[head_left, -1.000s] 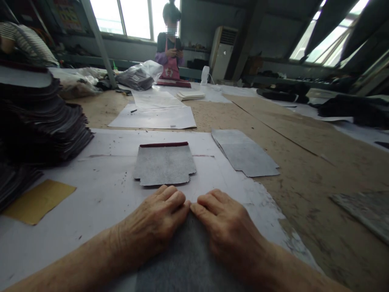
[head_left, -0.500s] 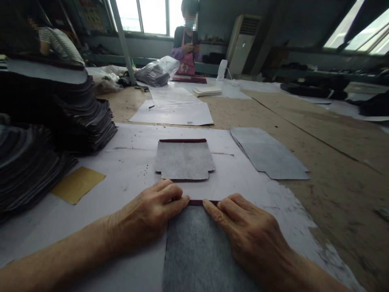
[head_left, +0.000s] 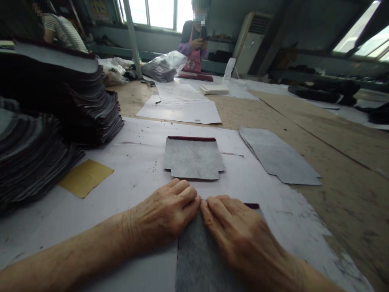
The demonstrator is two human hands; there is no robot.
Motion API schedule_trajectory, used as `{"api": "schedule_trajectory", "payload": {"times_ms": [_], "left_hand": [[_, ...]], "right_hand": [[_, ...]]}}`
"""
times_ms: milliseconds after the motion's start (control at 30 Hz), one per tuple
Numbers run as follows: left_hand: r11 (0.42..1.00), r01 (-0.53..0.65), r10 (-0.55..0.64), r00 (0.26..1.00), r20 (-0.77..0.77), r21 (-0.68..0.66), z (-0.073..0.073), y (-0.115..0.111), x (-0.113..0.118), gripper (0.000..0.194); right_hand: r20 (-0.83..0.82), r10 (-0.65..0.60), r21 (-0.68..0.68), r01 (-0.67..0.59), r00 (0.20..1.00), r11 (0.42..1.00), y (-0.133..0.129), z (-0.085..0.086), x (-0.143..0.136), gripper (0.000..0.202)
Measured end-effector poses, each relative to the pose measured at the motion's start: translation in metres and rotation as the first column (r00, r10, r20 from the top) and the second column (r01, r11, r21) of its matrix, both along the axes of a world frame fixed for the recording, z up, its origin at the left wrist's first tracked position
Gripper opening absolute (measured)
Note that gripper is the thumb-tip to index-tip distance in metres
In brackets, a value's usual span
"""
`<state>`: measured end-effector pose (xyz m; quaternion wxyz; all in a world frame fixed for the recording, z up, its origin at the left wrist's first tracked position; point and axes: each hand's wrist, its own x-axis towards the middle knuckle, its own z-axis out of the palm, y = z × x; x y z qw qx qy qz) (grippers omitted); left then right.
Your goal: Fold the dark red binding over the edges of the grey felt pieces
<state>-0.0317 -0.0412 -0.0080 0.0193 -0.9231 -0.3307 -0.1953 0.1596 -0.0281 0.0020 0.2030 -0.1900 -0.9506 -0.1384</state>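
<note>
A grey backed material piece [head_left: 196, 259] lies in front of me, with a narrow dark maroon folded strip [head_left: 252, 206] along its far edge. My left hand [head_left: 167, 211] is closed at the left of that edge, thumb and fingertips pinched on it. Close beside it, my right hand [head_left: 240, 231] presses its gathered fingers on the same edge, covering most of the strip. The two sets of fingertips nearly meet. Just beyond my hands, a notched grey piece [head_left: 194, 158] lies flat, its far edge also folded in maroon.
Tall stacks of dark pieces [head_left: 91, 105] stand at the left, near a yellow square sheet [head_left: 86, 178]. More grey pieces [head_left: 276, 156] lie at the right. White paper [head_left: 146, 162] covers the near table. Across it, a person in a pink apron [head_left: 194, 50] stands beyond a plastic bag [head_left: 165, 67].
My right hand's fingertips have slid left along the folded edge toward my left hand, baring the strip's right end. The whole view has shifted slightly.
</note>
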Motion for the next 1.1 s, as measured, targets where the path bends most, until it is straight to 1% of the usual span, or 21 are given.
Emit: {"api": "schedule_trajectory", "payload": {"times_ms": [100,233,400,500,633,700,767,833,867,933,1100], "left_hand": [[1.0,0.012,-0.01,0.999,0.049,-0.028,-0.001,0.001,-0.01,0.024],[1.0,0.017,-0.017,0.993,0.116,0.0,-0.001,0.003,-0.023,0.025],[0.999,0.019,-0.022,0.995,0.1,0.029,0.0,0.003,-0.021,0.025],[1.0,0.015,-0.016,0.997,0.078,0.011,0.001,0.003,-0.021,0.026],[1.0,-0.015,0.014,0.995,0.101,0.009,0.005,0.0,-0.029,0.027],[0.998,-0.041,0.044,0.994,0.096,-0.038,0.01,-0.002,-0.034,0.026],[0.987,-0.045,0.052,0.998,0.042,-0.153,0.016,-0.005,-0.036,0.021],[0.963,-0.028,0.025,1.0,-0.015,-0.269,0.019,-0.006,-0.035,0.016],[0.952,-0.018,0.01,0.999,-0.03,-0.305,0.02,-0.007,-0.034,0.015],[0.943,-0.014,0.001,0.999,-0.039,-0.332,0.021,-0.006,-0.033,0.014],[0.94,-0.002,-0.009,0.999,-0.033,-0.34,0.021,-0.004,-0.033,0.015]], "right_hand": [[-0.088,0.049,-0.111,-0.059,0.995,0.992,0.006,-0.008,0.001,0.031],[-0.14,0.062,-0.146,-0.083,0.988,0.986,0.011,-0.012,0.006,0.029],[-0.109,0.023,-0.146,-0.039,0.994,0.988,0.01,-0.008,0.002,0.033],[-0.086,0.006,-0.141,-0.018,0.996,0.99,0.01,-0.007,0.0,0.033],[-0.034,0.012,-0.194,-0.018,0.999,0.981,0.011,-0.005,0.0,0.037],[-0.004,0.02,-0.221,-0.02,1.0,0.975,0.013,-0.004,0.0,0.041],[0.014,0.016,-0.246,-0.012,1.0,0.969,0.014,-0.003,0.0,0.045],[0.029,0.007,-0.275,0.001,1.0,0.961,0.016,-0.003,-0.001,0.048],[0.036,0.003,-0.287,0.007,0.999,0.958,0.016,-0.003,-0.002,0.049],[0.058,0.003,-0.311,0.015,0.998,0.95,0.017,-0.002,-0.003,0.051],[0.125,0.0,-0.339,0.043,0.992,0.94,0.02,0.002,-0.007,0.055]]}}
